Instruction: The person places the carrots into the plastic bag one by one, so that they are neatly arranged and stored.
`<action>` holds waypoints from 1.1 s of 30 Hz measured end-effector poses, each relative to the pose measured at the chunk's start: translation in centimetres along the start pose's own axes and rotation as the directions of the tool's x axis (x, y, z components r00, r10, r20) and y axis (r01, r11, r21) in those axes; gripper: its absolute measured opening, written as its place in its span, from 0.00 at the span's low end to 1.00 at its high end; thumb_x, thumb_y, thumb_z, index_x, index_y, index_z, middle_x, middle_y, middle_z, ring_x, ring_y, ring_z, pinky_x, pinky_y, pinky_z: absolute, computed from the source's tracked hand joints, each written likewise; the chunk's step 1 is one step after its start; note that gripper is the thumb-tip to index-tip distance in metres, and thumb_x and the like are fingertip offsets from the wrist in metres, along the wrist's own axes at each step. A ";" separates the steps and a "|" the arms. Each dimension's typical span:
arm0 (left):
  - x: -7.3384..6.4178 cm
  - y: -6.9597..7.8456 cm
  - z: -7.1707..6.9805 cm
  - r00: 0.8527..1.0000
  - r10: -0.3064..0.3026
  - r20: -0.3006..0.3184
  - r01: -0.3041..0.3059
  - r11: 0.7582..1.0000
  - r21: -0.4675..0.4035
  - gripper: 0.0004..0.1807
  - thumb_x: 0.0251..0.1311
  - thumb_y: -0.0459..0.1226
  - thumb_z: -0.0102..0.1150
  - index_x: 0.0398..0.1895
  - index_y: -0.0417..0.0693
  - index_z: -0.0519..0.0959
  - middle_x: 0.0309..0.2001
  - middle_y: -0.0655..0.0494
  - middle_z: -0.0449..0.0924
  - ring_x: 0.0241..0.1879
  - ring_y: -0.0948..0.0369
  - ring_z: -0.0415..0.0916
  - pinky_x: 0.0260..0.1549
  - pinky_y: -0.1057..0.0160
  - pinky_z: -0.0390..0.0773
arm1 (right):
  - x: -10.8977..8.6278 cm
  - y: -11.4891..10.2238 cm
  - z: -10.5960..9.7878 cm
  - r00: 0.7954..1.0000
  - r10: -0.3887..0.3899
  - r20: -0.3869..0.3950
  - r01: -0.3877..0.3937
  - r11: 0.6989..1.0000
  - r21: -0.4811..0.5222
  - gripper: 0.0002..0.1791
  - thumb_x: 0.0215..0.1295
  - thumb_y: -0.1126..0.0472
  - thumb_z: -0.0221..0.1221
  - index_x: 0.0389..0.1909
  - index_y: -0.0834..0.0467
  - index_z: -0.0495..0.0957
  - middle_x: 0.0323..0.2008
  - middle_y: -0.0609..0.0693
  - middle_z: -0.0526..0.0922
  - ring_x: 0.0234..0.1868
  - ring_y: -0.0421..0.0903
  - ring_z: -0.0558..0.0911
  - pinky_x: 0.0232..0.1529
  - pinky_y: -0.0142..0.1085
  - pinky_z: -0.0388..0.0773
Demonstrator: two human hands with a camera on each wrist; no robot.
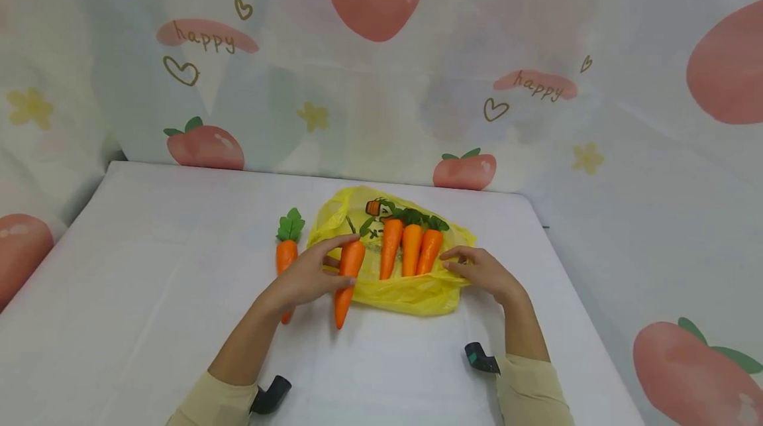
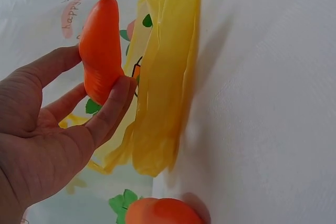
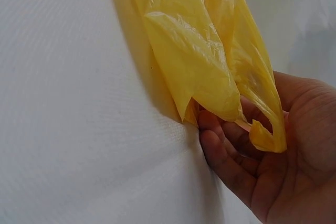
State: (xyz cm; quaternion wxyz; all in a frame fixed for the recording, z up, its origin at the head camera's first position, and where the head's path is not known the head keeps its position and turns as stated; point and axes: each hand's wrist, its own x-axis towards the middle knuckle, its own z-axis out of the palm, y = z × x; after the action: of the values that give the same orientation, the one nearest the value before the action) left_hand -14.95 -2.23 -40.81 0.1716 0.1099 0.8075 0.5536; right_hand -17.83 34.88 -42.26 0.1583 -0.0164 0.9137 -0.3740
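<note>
Between thumb and fingers, my left hand [image 1: 306, 275] grips an orange carrot [image 1: 352, 259] at the left side of a yellow plastic bag [image 1: 411, 298]. The left wrist view shows this carrot [image 2: 102, 45] raised off the table, next to the bag [image 2: 168, 77]. Three more carrots with green tops, among them the middle carrot [image 1: 411, 250], lie side by side in the bag's opening, tips hidden behind its near edge. My right hand [image 1: 485, 273] holds the bag's right edge; the right wrist view shows curled fingers at the bag's loop [image 3: 273, 142].
Another carrot [image 1: 287, 256] with a leafy top lies on the white table [image 1: 149, 267], left of the bag and partly behind my left hand. Black wrist-worn pieces [image 1: 271, 395] show near both sleeves. A patterned backdrop [image 1: 369, 108] rises behind the table's far edge.
</note>
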 end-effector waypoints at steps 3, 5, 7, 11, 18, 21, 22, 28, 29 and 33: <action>0.4 0.2 0.1 1.000 0.007 0.006 -0.007 1.000 -0.011 0.39 0.61 0.36 0.75 0.74 0.71 0.72 0.66 0.56 0.73 0.57 0.51 0.74 0.43 0.53 0.82 | 0.1 -0.1 -0.2 1.000 0.003 -0.004 -0.003 1.000 -0.001 0.17 0.75 0.53 0.60 0.58 0.58 0.83 0.43 0.55 0.75 0.48 0.54 0.71 0.43 0.41 0.72; 0.6 0.3 0.2 1.000 0.007 0.008 -0.007 1.000 -0.017 0.39 0.61 0.36 0.75 0.74 0.70 0.72 0.65 0.55 0.73 0.56 0.51 0.75 0.42 0.54 0.82 | 0.1 -0.1 -0.3 1.000 0.004 -0.006 -0.004 1.000 -0.001 0.18 0.75 0.53 0.60 0.58 0.58 0.83 0.42 0.55 0.74 0.48 0.54 0.71 0.42 0.41 0.71; 0.8 0.4 0.2 1.000 0.004 0.008 -0.004 1.000 -0.019 0.39 0.61 0.35 0.75 0.74 0.69 0.72 0.64 0.54 0.74 0.56 0.50 0.75 0.42 0.54 0.83 | 0.1 -0.2 -0.4 1.000 0.007 -0.006 -0.007 1.000 0.001 0.18 0.75 0.53 0.60 0.58 0.58 0.83 0.41 0.55 0.74 0.48 0.54 0.71 0.42 0.41 0.71; 1.1 0.4 0.3 1.000 -0.005 0.008 0.005 1.000 -0.021 0.39 0.61 0.35 0.75 0.74 0.69 0.72 0.64 0.53 0.74 0.56 0.50 0.75 0.42 0.54 0.83 | 0.1 -0.2 -0.3 1.000 0.012 -0.002 -0.012 1.000 0.008 0.18 0.75 0.52 0.60 0.58 0.58 0.83 0.42 0.55 0.75 0.49 0.54 0.70 0.43 0.41 0.72; 1.7 0.4 0.1 1.000 0.012 0.016 -0.011 1.000 -0.019 0.39 0.61 0.35 0.75 0.75 0.65 0.71 0.65 0.51 0.74 0.56 0.50 0.76 0.43 0.54 0.82 | 0.1 0.1 -0.1 1.000 0.006 -0.005 -0.006 1.000 0.014 0.17 0.75 0.54 0.60 0.58 0.58 0.83 0.43 0.55 0.75 0.49 0.54 0.70 0.43 0.41 0.72; 1.9 0.3 0.1 1.000 0.004 0.012 -0.004 1.000 -0.025 0.40 0.61 0.34 0.74 0.75 0.66 0.71 0.64 0.50 0.74 0.56 0.50 0.76 0.42 0.55 0.83 | 0.0 0.1 0.0 1.000 0.006 -0.005 -0.006 1.000 0.017 0.17 0.75 0.54 0.60 0.58 0.58 0.83 0.43 0.55 0.75 0.50 0.54 0.70 0.43 0.42 0.72; 2.0 0.4 0.1 1.000 0.005 0.008 -0.005 1.000 -0.026 0.40 0.61 0.34 0.74 0.75 0.66 0.71 0.65 0.50 0.74 0.56 0.49 0.76 0.41 0.55 0.83 | 0.0 0.1 0.0 1.000 0.006 -0.005 -0.006 1.000 0.018 0.17 0.75 0.54 0.60 0.58 0.58 0.83 0.43 0.55 0.75 0.50 0.54 0.70 0.43 0.42 0.71; 2.6 0.4 0.4 1.000 -0.020 -0.017 0.020 1.000 -0.001 0.41 0.62 0.34 0.73 0.77 0.65 0.69 0.69 0.53 0.70 0.59 0.49 0.73 0.42 0.56 0.82 | 0.0 0.2 0.0 1.000 0.008 -0.001 -0.008 1.000 0.020 0.18 0.75 0.53 0.60 0.58 0.58 0.83 0.43 0.55 0.74 0.49 0.54 0.70 0.43 0.41 0.71; 2.7 0.4 0.5 0.999 -0.027 -0.019 0.027 1.000 0.003 0.41 0.62 0.34 0.73 0.77 0.65 0.69 0.69 0.53 0.70 0.59 0.49 0.73 0.42 0.56 0.82 | 0.0 0.1 0.0 1.000 0.008 0.001 -0.008 1.000 0.022 0.18 0.75 0.53 0.60 0.58 0.58 0.83 0.43 0.55 0.74 0.49 0.54 0.71 0.43 0.41 0.71; 3.2 0.3 0.6 0.999 -0.024 -0.022 0.024 1.000 0.005 0.40 0.62 0.34 0.73 0.77 0.65 0.69 0.68 0.53 0.71 0.56 0.50 0.75 0.43 0.56 0.83 | 0.0 0.1 0.1 1.000 0.010 0.001 -0.010 1.000 0.026 0.17 0.76 0.54 0.60 0.58 0.58 0.83 0.43 0.55 0.74 0.49 0.54 0.70 0.43 0.42 0.71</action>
State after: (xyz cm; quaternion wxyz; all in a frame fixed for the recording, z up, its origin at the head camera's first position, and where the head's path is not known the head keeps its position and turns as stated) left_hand -17.63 -0.42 -41.18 0.1692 0.0946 0.8119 0.5507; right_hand -17.78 34.90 -42.35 0.1608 -0.0099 0.9088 -0.3848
